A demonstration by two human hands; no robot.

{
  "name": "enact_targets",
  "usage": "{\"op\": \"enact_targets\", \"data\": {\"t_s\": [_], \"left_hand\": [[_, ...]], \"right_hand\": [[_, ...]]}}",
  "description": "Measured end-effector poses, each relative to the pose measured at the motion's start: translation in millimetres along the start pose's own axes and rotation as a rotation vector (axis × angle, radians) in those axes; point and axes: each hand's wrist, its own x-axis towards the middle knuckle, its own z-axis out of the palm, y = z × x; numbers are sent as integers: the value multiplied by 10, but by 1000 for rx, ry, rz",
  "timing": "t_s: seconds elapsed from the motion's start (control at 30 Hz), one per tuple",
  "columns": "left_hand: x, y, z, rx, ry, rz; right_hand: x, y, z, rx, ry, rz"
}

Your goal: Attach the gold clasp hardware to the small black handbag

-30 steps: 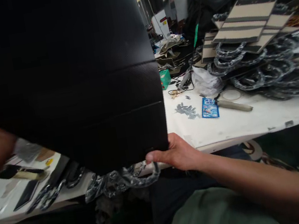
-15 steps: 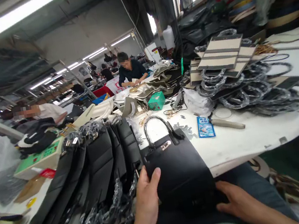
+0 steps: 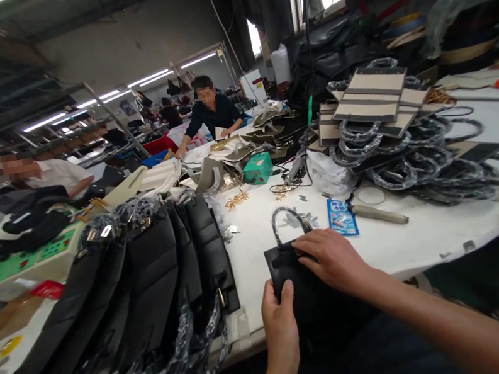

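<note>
While the left hand (image 3: 279, 322) is gripping the near left side of the black handbag (image 3: 303, 293), thumb on its front face, the right hand (image 3: 333, 259) is pressing down over the bag's top edge, fingers curled around where the handle (image 3: 287, 222) meets the body. Both hands are closed on the bag; neither is free. The bag is leaning at the near edge of the white surface (image 3: 397, 239), lower part dropping toward the lap, handle loop standing up over the surface.

Progress, judging by layout: a row of similar black bags (image 3: 150, 280) is lying stacked at the left, handles wrapped in clear plastic, so a fair batch looks handled already. This bag's handle is showing no wrap that I can make out. Wrapped handle loops and striped panels (image 3: 373, 96) are piling up at the far right, so plenty is looking unprocessed. Loose gold fittings (image 3: 236, 200) are lying mid-surface. Whether this bag's hardware is fitted: the right hand is hiding it, can't tell.
</note>
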Motion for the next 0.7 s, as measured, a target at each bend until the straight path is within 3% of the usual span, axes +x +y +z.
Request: {"op": "enact_targets", "data": {"t_s": [0.13, 0.33, 0.5, 0.7], "left_hand": [[62, -45, -96, 57, 29, -31], [334, 146, -82, 296, 6, 59], [525, 85, -115, 311, 30, 116], [623, 54, -220, 220, -7, 57]], "right_hand": [[43, 73, 117, 73, -64, -7], [109, -143, 189, 499, 51, 4], [225, -403, 364, 467, 64, -53], [281, -354, 565, 553, 136, -45]]}}
